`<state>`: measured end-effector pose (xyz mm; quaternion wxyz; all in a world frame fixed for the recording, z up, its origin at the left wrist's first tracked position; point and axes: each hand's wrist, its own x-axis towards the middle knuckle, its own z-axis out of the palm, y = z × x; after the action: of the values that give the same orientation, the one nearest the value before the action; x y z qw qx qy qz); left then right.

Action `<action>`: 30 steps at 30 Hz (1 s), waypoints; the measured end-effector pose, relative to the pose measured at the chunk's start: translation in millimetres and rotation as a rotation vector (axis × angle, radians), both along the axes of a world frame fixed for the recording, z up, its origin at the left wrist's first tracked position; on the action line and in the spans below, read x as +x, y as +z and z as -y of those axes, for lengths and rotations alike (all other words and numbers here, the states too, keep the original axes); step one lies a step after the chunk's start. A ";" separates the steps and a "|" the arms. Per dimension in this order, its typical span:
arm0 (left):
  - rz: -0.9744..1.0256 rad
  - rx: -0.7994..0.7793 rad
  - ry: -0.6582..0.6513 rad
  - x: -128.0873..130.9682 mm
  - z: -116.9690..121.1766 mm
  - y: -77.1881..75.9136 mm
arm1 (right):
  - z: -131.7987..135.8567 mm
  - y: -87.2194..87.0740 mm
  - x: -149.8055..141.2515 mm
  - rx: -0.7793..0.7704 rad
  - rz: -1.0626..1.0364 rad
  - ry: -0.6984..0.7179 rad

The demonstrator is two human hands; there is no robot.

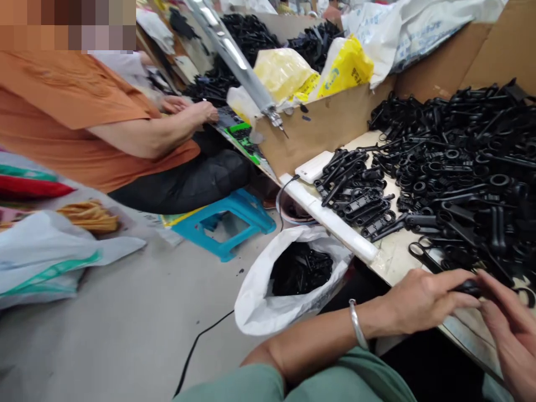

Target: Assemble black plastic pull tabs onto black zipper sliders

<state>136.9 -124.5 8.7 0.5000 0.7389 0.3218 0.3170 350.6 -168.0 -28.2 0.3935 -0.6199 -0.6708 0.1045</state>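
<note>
Pinching a small black plastic piece between thumb and fingers of the left hand, above the worktable's near edge; meeting its far end with the right hand, not showing whether gripping or merely touching. Looking dark, smooth and rounded, but hiding mostly behind fingers. Lying heaped beyond on the pale tabletop: black plastic parts, many ending in rings, beside cardboard. Standing below on grey floor: an open white sack containing more black pieces, and near it, a blue stool. Sitting farther left, working at the table: a person in orange.
</note>
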 end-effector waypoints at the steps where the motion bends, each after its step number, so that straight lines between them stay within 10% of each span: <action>1: 0.021 -0.026 -0.011 -2.0 1.7 -0.1 | 3.6 1.3 -5.4 -0.085 -0.046 -0.006; 6: 0.067 -0.038 0.030 -12.1 8.9 -6.7 | 6.8 9.9 -51.8 -0.228 -0.258 -0.039; 11: -0.168 0.479 0.200 -40.6 5.9 -1.1 | -8.1 24.1 -80.4 -0.283 -0.343 0.122; 15: -0.290 0.797 0.647 -85.5 -23.8 17.5 | -6.4 25.8 -42.0 -0.240 -0.296 -0.037; 19: -0.537 0.722 0.981 -121.6 -79.9 31.0 | 4.2 21.9 16.0 -0.019 0.122 -0.342; 25: -0.865 0.491 0.862 -132.1 -135.6 35.9 | -4.6 15.1 34.3 -0.061 0.528 -0.137; 30: -0.557 0.611 0.893 -107.5 -107.1 43.2 | -9.9 18.7 31.1 -0.004 0.520 -0.062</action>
<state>29.4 -17.4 51.9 -0.0190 0.6977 0.6137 0.3691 381.7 -158.1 -9.5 0.2095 -0.6470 -0.7299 -0.0689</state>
